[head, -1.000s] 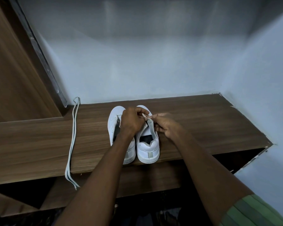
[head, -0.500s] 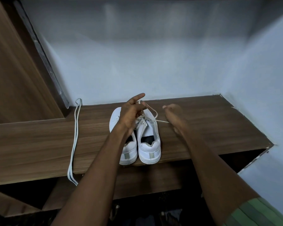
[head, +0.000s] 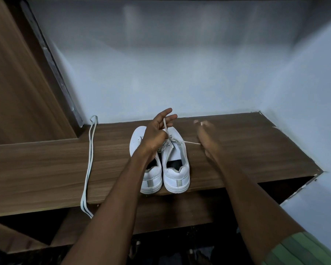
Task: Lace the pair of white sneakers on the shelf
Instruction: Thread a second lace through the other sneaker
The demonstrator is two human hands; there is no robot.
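Left hand [head: 157,131] and right hand [head: 206,136] pull a lace [head: 165,126] through the right sneaker [head: 175,159].

Two white sneakers [head: 166,161] are set side by side, heels at 6 o'clock, on a wooden shelf [head: 246,150]. One lace [head: 165,127] end is pinched by the left hand [head: 157,132]; the other end is drawn toward 3 o'clock by the blurred right hand [head: 206,136]. A spare lace [head: 88,165] is laid at 9 o'clock.

Sneakers [head: 175,169] side by side on shelf [head: 46,169], spare lace [head: 88,165] left.
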